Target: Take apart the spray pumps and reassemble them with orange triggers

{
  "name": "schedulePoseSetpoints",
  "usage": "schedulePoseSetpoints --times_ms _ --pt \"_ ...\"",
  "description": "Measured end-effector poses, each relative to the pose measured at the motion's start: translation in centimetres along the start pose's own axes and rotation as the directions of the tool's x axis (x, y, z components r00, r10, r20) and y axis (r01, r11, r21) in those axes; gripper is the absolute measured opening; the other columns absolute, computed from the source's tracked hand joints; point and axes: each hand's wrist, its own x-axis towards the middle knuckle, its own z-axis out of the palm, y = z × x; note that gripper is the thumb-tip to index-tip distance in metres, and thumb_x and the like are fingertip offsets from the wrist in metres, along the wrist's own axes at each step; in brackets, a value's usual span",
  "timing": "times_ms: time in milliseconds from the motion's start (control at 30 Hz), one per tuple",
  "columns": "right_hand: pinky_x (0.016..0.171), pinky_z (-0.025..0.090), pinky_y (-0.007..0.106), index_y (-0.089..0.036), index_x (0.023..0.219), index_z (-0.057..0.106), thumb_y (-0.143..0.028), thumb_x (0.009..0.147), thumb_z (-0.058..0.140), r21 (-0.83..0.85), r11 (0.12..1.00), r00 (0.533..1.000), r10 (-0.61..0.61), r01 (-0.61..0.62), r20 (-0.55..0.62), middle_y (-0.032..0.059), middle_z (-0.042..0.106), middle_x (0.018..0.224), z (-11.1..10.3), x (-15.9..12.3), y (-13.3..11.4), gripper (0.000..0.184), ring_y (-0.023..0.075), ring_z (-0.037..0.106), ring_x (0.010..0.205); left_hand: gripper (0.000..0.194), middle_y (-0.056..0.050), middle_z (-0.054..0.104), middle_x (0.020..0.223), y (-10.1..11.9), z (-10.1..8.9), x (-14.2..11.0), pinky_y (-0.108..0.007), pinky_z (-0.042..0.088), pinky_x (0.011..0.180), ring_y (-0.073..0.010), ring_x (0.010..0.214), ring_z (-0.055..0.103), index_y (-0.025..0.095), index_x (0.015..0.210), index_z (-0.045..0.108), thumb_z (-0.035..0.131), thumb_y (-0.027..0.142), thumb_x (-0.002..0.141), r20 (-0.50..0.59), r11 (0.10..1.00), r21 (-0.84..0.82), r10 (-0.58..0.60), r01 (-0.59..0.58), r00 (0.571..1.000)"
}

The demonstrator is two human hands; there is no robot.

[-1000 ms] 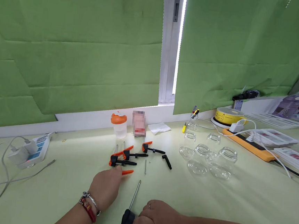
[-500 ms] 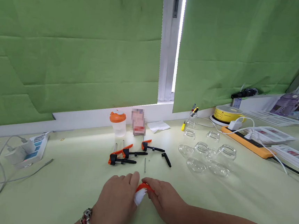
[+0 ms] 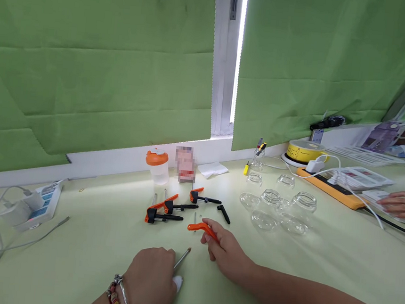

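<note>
My left hand [image 3: 151,277] is closed around a thin metal rod [image 3: 182,259] with a brownish tip, pointing up and right. Something white [image 3: 177,282] shows by its thumb, and a small black end pokes out below. My right hand [image 3: 227,251] pinches a curved orange lever-like piece [image 3: 201,226], apart from the rod. Beyond my hands lie several orange-and-black clamp-like pieces [image 3: 179,207] with metal pins. Near them are a loose black bent piece [image 3: 224,214] and a thin metal pin [image 3: 195,216], which the orange piece partly covers.
Several clear glass jars [image 3: 269,205] stand at right, before an orange power strip [image 3: 330,188]. Another person's hand [image 3: 403,203] rests on papers. An orange-lidded cup [image 3: 158,169] stands at the back. A white power strip [image 3: 43,206] with cables lies left.
My hands have moved apart. The orange piece went forward with my right hand, while my left hand drew back and the metal rod came into sight. Another person's hand appeared at right.
</note>
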Motion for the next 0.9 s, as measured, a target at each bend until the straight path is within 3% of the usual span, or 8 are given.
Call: schedulePoseSetpoints --times_ms 200,567,767,900 --pt "0.055 0.042 0.024 -0.022 0.133 0.034 -0.032 0.09 0.036 0.024 0.999 1.0 0.021 -0.021 0.002 0.0043 0.055 0.098 -0.03 0.07 0.03 0.044 0.0077 0.047 0.058 0.023 -0.009 0.067 0.074 -0.03 0.64 0.34 -0.033 0.043 0.058 -0.0252 0.068 0.064 0.019 0.071 0.062 0.039 0.014 0.07 0.021 0.996 0.003 0.085 -0.085 0.996" --pt "0.06 0.041 0.027 -0.025 0.133 0.039 -0.039 0.089 0.042 0.057 0.998 0.996 0.01 -0.014 0.084 0.0046 0.057 0.1 -0.06 0.08 0.35 0.046 0.0094 0.049 0.062 0.029 -0.004 0.067 0.078 0.74 0.12 0.82 -0.028 0.034 0.053 -0.022 0.066 0.061 0.02 0.083 0.055 0.033 0.005 0.072 -0.076 0.991 -0.035 0.129 -0.132 0.989" --pt "0.061 0.04 0.029 -0.023 0.133 0.042 -0.043 0.088 0.044 0.07 0.998 0.991 -0.009 -0.001 0.135 -0.0007 0.053 0.066 0.14 -0.22 0.53 0.049 0.0133 0.049 0.064 0.03 -0.004 0.066 0.083 0.92 0.27 0.89 -0.027 0.034 0.056 -0.0213 0.069 0.062 0.021 0.091 0.056 0.033 0.008 0.077 -0.106 0.987 -0.041 0.149 -0.154 0.983" --pt "0.061 0.039 0.028 -0.021 0.134 0.04 -0.047 0.087 0.045 0.145 0.989 0.997 0.005 -0.015 0.072 -0.0006 0.052 0.068 0.13 -0.16 0.11 0.054 0.0123 0.048 0.062 0.03 -0.005 0.066 0.084 0.88 0.13 0.96 -0.027 0.033 0.055 -0.0222 0.07 0.062 0.02 0.088 0.056 0.034 0.006 0.074 -0.089 0.989 -0.039 0.138 -0.142 0.986"
